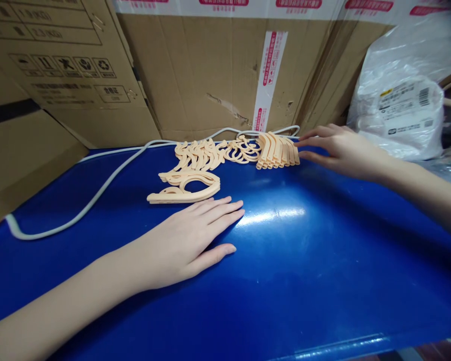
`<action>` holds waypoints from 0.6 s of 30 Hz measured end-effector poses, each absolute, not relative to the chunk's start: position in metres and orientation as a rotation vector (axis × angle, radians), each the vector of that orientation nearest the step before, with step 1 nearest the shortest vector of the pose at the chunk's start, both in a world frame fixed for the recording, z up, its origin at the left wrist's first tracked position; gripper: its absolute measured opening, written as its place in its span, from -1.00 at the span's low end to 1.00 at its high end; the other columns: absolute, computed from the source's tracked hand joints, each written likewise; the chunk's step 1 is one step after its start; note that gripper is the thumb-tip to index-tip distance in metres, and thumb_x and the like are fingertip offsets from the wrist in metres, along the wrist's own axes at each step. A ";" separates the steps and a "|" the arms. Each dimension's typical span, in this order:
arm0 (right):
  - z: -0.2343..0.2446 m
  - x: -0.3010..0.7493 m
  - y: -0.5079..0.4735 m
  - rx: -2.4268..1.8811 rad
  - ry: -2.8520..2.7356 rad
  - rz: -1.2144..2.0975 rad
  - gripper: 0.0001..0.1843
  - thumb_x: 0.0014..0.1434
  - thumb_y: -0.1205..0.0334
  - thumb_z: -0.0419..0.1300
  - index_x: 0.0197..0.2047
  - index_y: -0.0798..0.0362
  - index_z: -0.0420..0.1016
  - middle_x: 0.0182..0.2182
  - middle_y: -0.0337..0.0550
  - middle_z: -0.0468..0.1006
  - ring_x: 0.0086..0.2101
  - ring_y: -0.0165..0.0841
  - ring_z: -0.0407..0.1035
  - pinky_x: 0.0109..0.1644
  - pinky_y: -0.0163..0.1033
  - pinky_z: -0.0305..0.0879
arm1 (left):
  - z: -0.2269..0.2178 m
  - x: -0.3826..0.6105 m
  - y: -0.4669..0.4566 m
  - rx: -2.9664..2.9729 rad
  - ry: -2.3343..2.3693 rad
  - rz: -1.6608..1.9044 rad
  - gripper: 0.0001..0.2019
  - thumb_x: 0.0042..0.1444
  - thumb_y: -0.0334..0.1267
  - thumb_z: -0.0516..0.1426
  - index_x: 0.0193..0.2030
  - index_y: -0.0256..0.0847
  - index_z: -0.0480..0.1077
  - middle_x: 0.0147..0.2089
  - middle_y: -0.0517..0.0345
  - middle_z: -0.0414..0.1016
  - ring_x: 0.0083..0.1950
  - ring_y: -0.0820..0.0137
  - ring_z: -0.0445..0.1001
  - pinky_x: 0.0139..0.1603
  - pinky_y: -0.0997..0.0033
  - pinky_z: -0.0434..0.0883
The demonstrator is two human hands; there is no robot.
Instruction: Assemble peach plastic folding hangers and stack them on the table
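Note:
My left hand (195,235) lies flat on the blue table, fingers stretched out and holding nothing. Just beyond its fingertips is a small stack of cream plastic pieces (206,193) shaped like folded hangers. My right hand (334,148) reaches to the right end of a row of curved cream plastic arms (276,150). Its fingers are apart, at or close to the last arm; whether they touch it I cannot tell. Left of that row lie a heap of cream hooks (242,150) and a row of wavy cream pieces (197,155).
Behind the pieces a white cable (108,185) runs along the blue table (285,281). Cardboard boxes (203,65) wall in the back, with another carton (60,75) on the left. A clear plastic bag with a labelled white roll (406,110) stands at the back right.

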State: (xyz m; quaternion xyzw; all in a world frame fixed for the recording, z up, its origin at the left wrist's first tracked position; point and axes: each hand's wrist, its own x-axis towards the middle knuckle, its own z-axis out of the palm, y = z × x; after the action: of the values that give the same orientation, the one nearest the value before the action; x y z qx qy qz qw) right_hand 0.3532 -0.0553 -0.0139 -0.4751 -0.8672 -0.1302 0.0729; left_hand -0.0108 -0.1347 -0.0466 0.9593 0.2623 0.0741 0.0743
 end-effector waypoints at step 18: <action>-0.029 0.360 -0.041 -1.845 -2.444 -0.455 -0.45 0.40 -0.12 -0.07 -0.05 0.14 0.55 -0.05 0.20 0.51 -0.04 -0.07 0.40 -0.07 -0.10 0.24 | -0.047 -0.012 -0.135 2.916 0.775 0.198 -0.46 0.44 0.01 -0.10 0.41 -0.23 0.19 0.45 0.04 0.22 0.47 0.17 0.16 0.48 0.04 0.15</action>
State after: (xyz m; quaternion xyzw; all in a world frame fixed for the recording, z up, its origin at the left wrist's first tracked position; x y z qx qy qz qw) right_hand 0.3596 -0.0406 -0.0289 -0.5958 -0.7893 -0.1468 0.0229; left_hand -0.0121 -0.1352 -0.0470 0.9627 0.2559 0.0653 0.0587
